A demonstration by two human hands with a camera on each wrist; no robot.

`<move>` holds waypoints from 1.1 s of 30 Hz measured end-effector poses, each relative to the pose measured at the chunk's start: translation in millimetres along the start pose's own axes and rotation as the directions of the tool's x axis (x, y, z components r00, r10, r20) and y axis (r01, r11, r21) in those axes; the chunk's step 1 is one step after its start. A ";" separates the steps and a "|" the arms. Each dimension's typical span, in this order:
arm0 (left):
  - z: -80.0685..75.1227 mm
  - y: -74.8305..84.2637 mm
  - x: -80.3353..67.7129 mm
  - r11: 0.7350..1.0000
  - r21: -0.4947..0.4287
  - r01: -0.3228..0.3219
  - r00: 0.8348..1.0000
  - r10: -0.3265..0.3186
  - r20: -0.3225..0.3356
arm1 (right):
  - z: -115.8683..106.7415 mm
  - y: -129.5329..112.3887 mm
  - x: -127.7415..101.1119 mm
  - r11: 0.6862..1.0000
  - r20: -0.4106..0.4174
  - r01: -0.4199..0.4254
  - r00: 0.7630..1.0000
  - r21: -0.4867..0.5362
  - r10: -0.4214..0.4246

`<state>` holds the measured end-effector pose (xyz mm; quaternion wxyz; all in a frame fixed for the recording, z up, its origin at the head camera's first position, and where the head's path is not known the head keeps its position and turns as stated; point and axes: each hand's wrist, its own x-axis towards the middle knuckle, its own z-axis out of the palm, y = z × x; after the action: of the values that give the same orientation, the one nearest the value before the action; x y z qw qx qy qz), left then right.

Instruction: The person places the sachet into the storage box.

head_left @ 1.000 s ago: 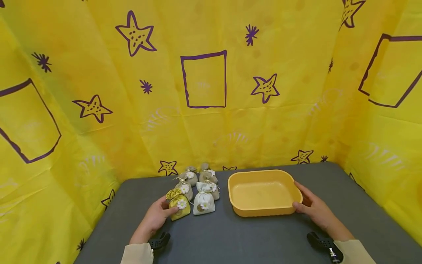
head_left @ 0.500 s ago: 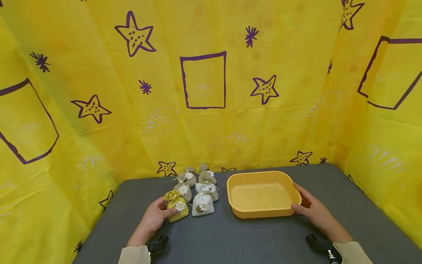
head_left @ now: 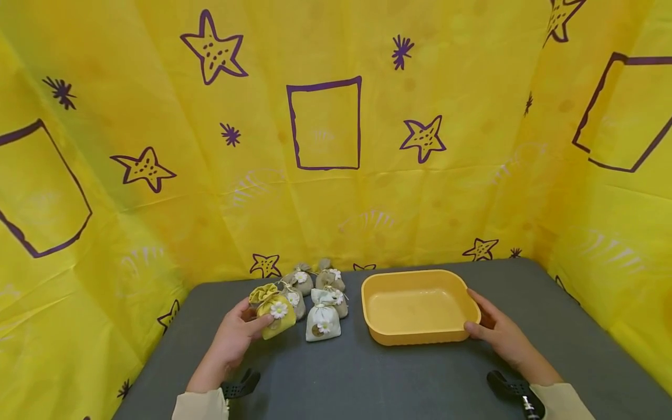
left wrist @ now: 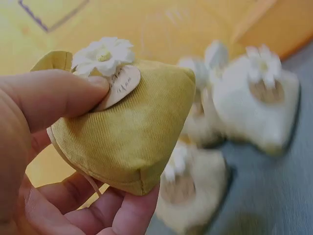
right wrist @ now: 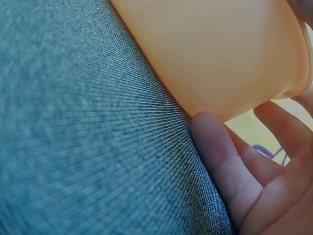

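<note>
So the yellow sachet bag (head_left: 274,311) with the daisy on it is off the table now. A second ago it was sitting on the grey cloth with the left hand (head_left: 231,338) just touching it; now that hand has it pinched between thumb and curled fingers and lifted a bit, pulled slightly toward the person's left, away from the rest of the little pile. In the left wrist view the thumb (left wrist: 54,98) presses right on the wooden tag under the flower, and the fingers cup the bottom.

The other sachets (head_left: 321,300) sit just right of the left hand, untouched; the white one (head_left: 322,322) is nearest.

The right hand (head_left: 496,335) hasn't budged: fingers relaxed and resting against the near right corner of the yellow tray (head_left: 467,291), thumb on the outer wall, not really gripping. The tray is still empty, so I'd guess this bag is the first one picked.
</note>
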<state>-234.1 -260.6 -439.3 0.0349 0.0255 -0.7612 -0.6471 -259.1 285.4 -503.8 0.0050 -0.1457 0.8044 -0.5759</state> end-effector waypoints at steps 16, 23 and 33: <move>42.7 58.7 22.6 0.988 0.082 -0.130 0.973 0.111 0.205 | 0.9 1.6 0.3 1.000 0.015 -0.008 1.000 0.021 0.007; 81.6 63.0 35.1 0.984 0.046 -0.172 0.953 0.155 0.259 | -0.2 2.3 0.4 0.999 0.026 0.033 0.999 0.024 -0.034; 122.8 61.7 42.6 0.981 0.074 -0.178 0.935 0.145 0.325 | -0.6 6.5 0.2 0.994 0.031 0.106 0.994 0.023 -0.106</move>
<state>-286.7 -133.4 -397.2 -0.0365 -0.1399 -0.7884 -0.5979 -260.9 287.8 -509.5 -0.0109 -0.1975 0.7892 -0.5815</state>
